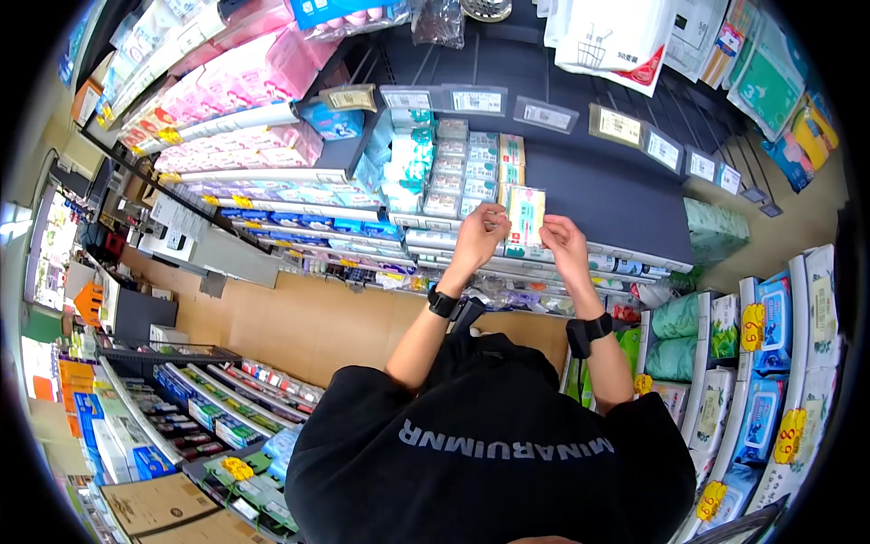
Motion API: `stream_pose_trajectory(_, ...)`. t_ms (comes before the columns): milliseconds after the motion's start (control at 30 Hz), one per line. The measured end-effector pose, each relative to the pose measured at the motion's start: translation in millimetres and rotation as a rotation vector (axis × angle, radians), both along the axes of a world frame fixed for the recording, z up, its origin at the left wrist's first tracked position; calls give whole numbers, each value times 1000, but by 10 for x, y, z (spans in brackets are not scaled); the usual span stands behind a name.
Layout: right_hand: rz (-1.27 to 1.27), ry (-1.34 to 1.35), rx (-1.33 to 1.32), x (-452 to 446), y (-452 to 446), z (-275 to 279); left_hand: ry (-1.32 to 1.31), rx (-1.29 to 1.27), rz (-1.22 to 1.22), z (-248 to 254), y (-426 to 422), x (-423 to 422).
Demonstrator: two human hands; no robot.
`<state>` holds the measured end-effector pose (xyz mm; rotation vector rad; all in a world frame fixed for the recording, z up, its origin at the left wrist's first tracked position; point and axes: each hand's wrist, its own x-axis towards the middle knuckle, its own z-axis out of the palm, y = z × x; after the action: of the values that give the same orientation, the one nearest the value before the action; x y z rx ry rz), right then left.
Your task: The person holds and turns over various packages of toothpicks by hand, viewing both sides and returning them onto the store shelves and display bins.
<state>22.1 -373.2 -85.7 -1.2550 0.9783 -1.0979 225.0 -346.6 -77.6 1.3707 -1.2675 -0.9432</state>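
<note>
Both hands are raised over the front edge of a dark shelf [598, 195]. Between them stands a small white and yellow packet [526, 218] with a red mark and green print. My left hand [482, 234] has its fingers curled at the packet's left edge. At its right edge, my right hand [565, 243] pinches with thumb and fingers. Just behind the packet, rows of small boxed items [480, 168] sit on the shelf, with yellowish packs [511, 161] at their right end.
Price tags [546, 115] hang from a rail above the shelf. Pink packages [236, 77] fill the shelves at the left. Wipes packs [761, 417] stand on the right shelves. Cardboard boxes [163, 503] lie at the lower left, beyond the wooden floor [263, 326].
</note>
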Motion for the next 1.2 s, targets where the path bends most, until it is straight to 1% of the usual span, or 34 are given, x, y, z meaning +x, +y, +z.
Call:
stream_pose_trajectory(67, -39, 63, 0, 110, -274, -107, -25, -5, 6, -120, -271, 85)
stream_pose_trajectory(133, -55, 58, -3, 185, -555, -283, -160, -20, -6, -129, -467, 144)
stream_pose_trajectory(167, -64, 67, 5, 212, -683, -380, -172, 45, -18, -100, -542, 158)
stream_pose_trajectory(333, -78, 124, 26, 337, -1135, -606, -254, 8, -61, -360, -992, 261)
stream_pose_trajectory(400, -86, 146, 50, 356, -1269, -698, -305, 83, -58, -393, -1088, 281)
stream_pose_trajectory(467, -63, 140, 112, 391, -1403, -776, -286, 84, -65, -406, -1154, 271)
stream_pose_trajectory(533, -64, 156, 85, 415, -1503, -837, -266, 92, -70, -396, -1154, 280)
stream_pose_trajectory(567, -65, 173, 59, 420, -1541, -875, -233, 57, -71, -398, -1145, 287)
stream_pose_trajectory(633, -78, 194, 55, 436, -1617, -920, -200, 22, -67, -286, -1078, 308)
stream_pose_trajectory(667, -93, 217, 49, 443, -1637, -942, -191, 18, -108, -205, -1012, 341)
stream_pose_trajectory(700, -88, 219, 51, 456, -1640, -947, -180, 13, -149, -80, -917, 372)
stream_pose_trajectory(733, -133, 355, -37, 466, -1655, -930, -178, 13, -145, 69, -811, 403)
stream_pose_trajectory(767, -180, 492, -126, 462, -1661, -905, -156, 12, -194, 251, -666, 429)
stream_pose_trajectory(800, -180, 497, -127, 472, -1640, -859, -133, 12, -245, 460, -501, 451)
stream_pose_trajectory(867, -242, 595, -170, 517, -1578, -738, -91, -130, -283, 993, -124, 504)
stream_pose_trajectory(967, -244, 618, -195, 500, -1580, -806, 95, -282, -184, 1932, 636, 674)
stream_pose_trajectory(1000, -241, 623, -202, 489, -1585, -845, 135, -515, -127, 2175, 871, 735)
stream_pose_trajectory(1033, -240, 637, -196, 487, -1575, -835, 73, -740, -105, 2380, 1032, 865)
stream_pose_trajectory(1067, -316, 660, -220, 497, -1544, -810, 284, -858, -16, 2556, 1185, 805)
stream_pose_trajectory(1100, -389, 681, -245, 499, -1496, -799, 330, -976, -127, 2748, 1261, 831)
stream_pose_trajectory(1133, -381, 689, -243, 488, -1447, -811, 372, -1095, -239, 2891, 1326, 870)
stream_pose_trajectory(1167, -375, 702, -207, 485, -1418, -809, 375, -1095, -230, 2957, 1372, 847)
stream_pose_trajectory(1200, -372, 712, -173, 492, -1389, -781, 423, -1171, -206, 3008, 1415, 804)
